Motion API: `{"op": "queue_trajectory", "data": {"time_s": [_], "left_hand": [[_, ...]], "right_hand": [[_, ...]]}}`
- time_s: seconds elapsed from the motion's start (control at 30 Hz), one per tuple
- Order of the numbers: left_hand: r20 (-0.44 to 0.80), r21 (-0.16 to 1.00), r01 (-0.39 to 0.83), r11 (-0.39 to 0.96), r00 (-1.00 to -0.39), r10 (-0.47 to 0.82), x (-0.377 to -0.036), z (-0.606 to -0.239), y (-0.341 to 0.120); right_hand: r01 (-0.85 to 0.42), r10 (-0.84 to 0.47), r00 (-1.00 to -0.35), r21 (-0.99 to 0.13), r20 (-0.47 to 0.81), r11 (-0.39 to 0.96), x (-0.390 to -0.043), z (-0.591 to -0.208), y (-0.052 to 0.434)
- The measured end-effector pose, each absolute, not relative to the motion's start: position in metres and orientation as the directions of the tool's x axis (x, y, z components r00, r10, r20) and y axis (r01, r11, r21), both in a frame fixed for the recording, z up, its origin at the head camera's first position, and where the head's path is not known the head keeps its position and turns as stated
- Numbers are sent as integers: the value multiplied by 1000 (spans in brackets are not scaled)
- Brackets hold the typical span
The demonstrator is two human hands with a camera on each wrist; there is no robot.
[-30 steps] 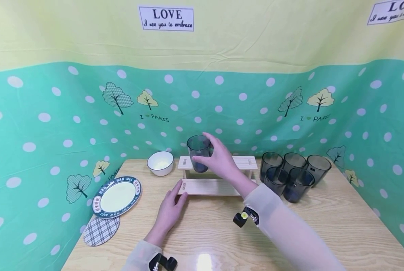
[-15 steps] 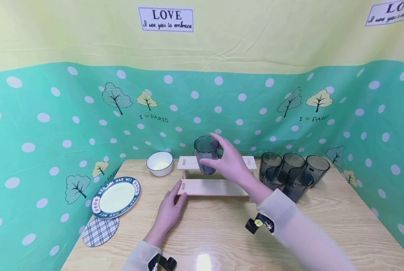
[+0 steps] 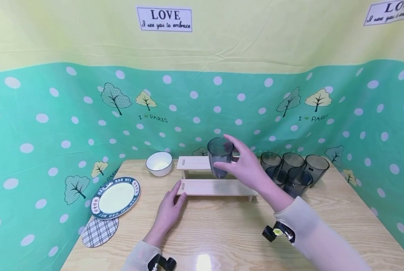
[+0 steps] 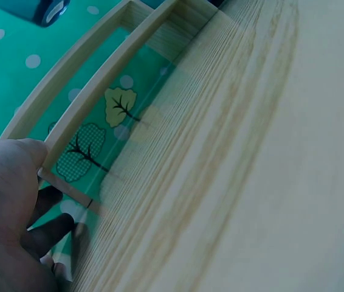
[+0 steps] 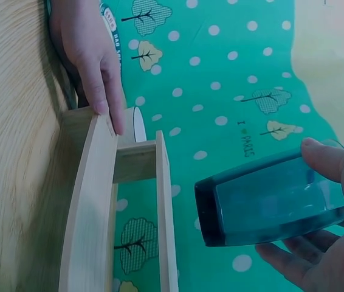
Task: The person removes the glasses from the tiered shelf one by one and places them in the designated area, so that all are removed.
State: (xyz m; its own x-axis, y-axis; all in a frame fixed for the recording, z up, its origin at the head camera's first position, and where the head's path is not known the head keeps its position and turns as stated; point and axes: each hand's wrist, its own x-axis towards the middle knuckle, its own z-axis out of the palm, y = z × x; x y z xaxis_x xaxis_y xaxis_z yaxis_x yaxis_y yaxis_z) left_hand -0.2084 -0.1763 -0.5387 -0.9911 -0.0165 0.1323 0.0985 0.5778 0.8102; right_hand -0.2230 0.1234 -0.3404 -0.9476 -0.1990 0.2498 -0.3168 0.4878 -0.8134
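Note:
A dark tinted glass tumbler [image 3: 220, 156] is held upright by my right hand [image 3: 247, 167], thumb in front and fingers around its far side. In the right wrist view the tumbler [image 5: 269, 201] hangs above the two-tier wooden rack [image 5: 166, 225], its base apart from the boards. My left hand [image 3: 169, 209] rests against the left end of the rack's lower board [image 3: 218, 187], thumb at the front edge and fingers fairly straight. The left wrist view shows the left thumb [image 4: 29, 149] touching the board's corner; some fingers there are in shadow.
Several matching tumblers [image 3: 271, 160] stand grouped right of the rack. A white bowl [image 3: 159, 164] sits at its left. Further left lie a blue-rimmed plate [image 3: 134, 201] and a checked round mat [image 3: 100, 231]. A dotted green cloth [image 3: 174, 94] hangs behind the wooden table [image 3: 208, 233].
My right hand has carried the tumbler to the right along the rack, and slightly nearer. The left hand has stayed at the rack's left end.

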Motion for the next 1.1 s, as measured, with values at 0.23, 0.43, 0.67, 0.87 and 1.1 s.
{"op": "queue_trajectory", "data": {"time_s": [0.23,0.43,0.67,0.87,1.1], "left_hand": [[132,811,101,576,-991,-12,-208,-538,-176],[129,818,101,566,-992,-9,-208,-538,-175],[144,816,116,566,-990,-5,-208,-536,-174],[139,813,109,573,-990,-9,-207,-534,-174],[133,819,104,565,-991,-10,-207,-535,-176]], "right_hand": [[-307,-180,-951,-801,250,514,-213,-338,143],[-271,-157,-962,-811,221,518,-205,-337,164],[-241,-143,-970,-837,196,491,-191,-332,189],[-210,-117,-978,-817,175,537,-180,-330,207],[-189,-77,-981,-783,178,593,-170,-330,228]]}}
